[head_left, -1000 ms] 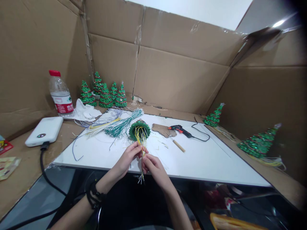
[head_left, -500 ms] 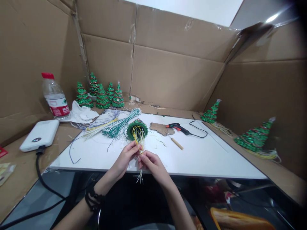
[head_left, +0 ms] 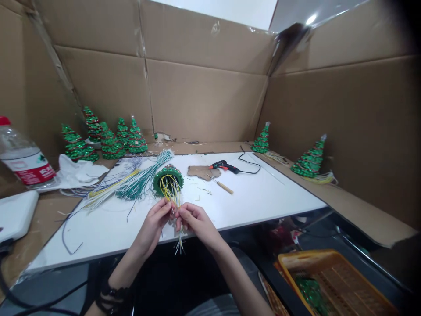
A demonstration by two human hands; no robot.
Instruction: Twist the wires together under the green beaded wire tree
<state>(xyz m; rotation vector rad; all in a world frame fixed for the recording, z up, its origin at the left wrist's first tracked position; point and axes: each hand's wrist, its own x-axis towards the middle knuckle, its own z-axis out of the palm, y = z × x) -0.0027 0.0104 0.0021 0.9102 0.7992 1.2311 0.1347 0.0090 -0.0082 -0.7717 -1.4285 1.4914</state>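
A small green beaded tree [head_left: 168, 176] lies on its side on the white board [head_left: 256, 197], its base facing me, with yellow and white wires [head_left: 173, 196] trailing out of it. My left hand [head_left: 151, 224] and my right hand [head_left: 194, 221] meet at the board's near edge and pinch that wire bundle between their fingertips. The wire ends hang down below my hands.
Loose green, white and yellow wires [head_left: 131, 182] lie left of the tree. A glue gun [head_left: 222, 166], a wooden-handled tool [head_left: 222, 186] and a cardboard scrap [head_left: 199, 171] sit behind. Finished trees [head_left: 108, 140] stand at back left, two more [head_left: 309, 160] right. Bottle [head_left: 23, 158], orange basket [head_left: 332, 281].
The view has swung to the right, so everything sits further left and the orange basket shows at the lower right. My hands keep their hold on the wires.
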